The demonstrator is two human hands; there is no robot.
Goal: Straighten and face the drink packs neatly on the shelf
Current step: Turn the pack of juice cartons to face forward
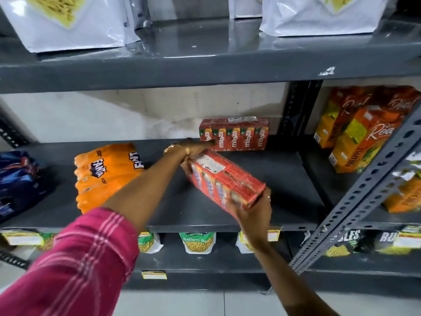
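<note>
Grey metal shelving fills the view, with white snack bags on the top board, a dark middle shelf (284, 174) at chest height, and more packets with yellow price tags below. On that middle shelf, far back and to the right of centre, a red shrink-wrapped drink pack (233, 133) stands upright with its fronts facing out, square to the back wall. A second red pack (225, 181) is held above the shelf nearer the front, skewed and tipped so that its white label looks up and its printed side turns down and left.

The left hand (193, 149), gold bracelet at the wrist, reaches across to the far end of this pack; its fingers run past the corner toward the standing pack, and I cannot tell whether they are curled or flat. The right hand (252, 209) cups the near end from below, fingers wrapped and pressed against the wrapper, a ring showing.

To the left an orange soda pack (107, 174) lies on its side, and at the far left a dark blue pack (18, 181) sits loosely. Tall juice cartons (355, 133) lean in the bay to the right.

As I read it, the step in hand is setting the held pack down. The next move calls for turning it upright, swinging it parallel to the back wall, and sliding it in just beside or in front of the standing pack so the fronts match. The slack wrapper may let the cartons shift, so both ends need support until it rests.
</note>
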